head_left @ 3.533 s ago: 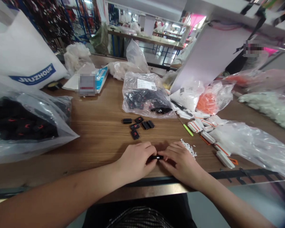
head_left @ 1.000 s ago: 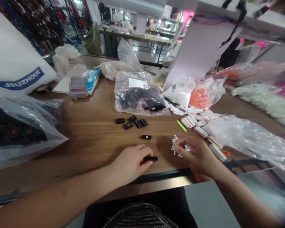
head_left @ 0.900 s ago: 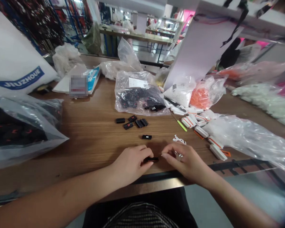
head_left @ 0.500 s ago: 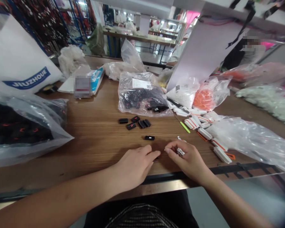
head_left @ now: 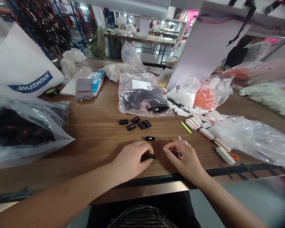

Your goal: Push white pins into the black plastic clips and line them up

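Note:
My left hand (head_left: 135, 156) is closed around a small black plastic part (head_left: 152, 156), whose end sticks out between thumb and fingers. Facing it, my right hand (head_left: 184, 156) has thumb and forefinger pinched together; whatever they hold is too small to make out. Under and behind the right hand lies a loose pile of tiny white pieces (head_left: 185, 141). Just beyond my hands sits a black part with two white dots (head_left: 149, 138). Farther off, several black parts (head_left: 131, 127) lie in a group, some with red marks.
A clear bag of black parts (head_left: 142, 95) lies behind the group, another bag (head_left: 26, 129) at left. To the right are white-and-orange parts (head_left: 224, 155), a yellow-green-handled tool (head_left: 186, 127) and a large plastic bag (head_left: 249, 136). Black tape (head_left: 161, 180) runs along the table edge.
My left hand has curled its fingers and now shows the black part in its grip, pulled slightly back. My right hand stays pinched in nearly the same place.

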The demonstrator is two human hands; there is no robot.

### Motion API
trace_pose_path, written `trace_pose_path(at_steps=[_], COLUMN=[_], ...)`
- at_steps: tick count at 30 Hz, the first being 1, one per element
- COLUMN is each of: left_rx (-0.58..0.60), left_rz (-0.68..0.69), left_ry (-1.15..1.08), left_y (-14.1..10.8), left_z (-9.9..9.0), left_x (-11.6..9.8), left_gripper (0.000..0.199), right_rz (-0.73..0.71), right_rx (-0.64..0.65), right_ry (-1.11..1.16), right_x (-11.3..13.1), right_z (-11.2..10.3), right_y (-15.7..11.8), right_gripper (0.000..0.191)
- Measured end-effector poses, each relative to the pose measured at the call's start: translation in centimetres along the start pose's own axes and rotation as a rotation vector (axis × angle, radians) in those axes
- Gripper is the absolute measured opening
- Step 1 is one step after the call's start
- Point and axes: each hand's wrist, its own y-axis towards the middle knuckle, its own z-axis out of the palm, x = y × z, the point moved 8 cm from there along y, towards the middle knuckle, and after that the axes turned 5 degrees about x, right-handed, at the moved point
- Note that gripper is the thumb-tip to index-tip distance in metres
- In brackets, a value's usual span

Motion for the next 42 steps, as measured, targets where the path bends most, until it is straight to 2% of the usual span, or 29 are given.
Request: trace_pose_path(at_steps=[6, 13, 18, 22, 32, 42], left_rx=[-0.03, 0.001, -0.012, -0.031, -0.055, -0.041], left_rz=[-0.093, -0.064, 0.0, -0.018, -0.034, -0.039], left_ry=[0.065, 0.017, -0.028, -0.01, -0.027, -0.019], left_y=[-0.2, -0.3, -0.2, -0.2, -0.1, -0.1], left_z=[-0.8, 0.0, 0.7, 0.7, 0.3, 0.3], left_x=[0.8, 0.7, -0.1, -0.2, -0.4, -0.3], left_gripper=[0.005, 0.006, 0.007, 0.003, 0.004, 0.003], right_rz=[-0.001, 0.002, -0.048, -0.095, -0.101, -0.153], right_rx=[0.007, 0.042, 0.128, 0.184, 0.211, 0.192], right_ry=[0.034, 0.065, 0.083, 0.069, 0.031, -0.012], right_x=[0.3, 0.8, 2.0, 3.0, 2.4, 3.1], right_z=[0.0, 0.3, 1.1, 1.6, 2.2, 2.1], right_y=[0.0, -0.1, 0.2, 0.3, -0.2, -0.1], right_gripper=[0.014, 0.012, 0.011, 0.014, 0.013, 0.014])
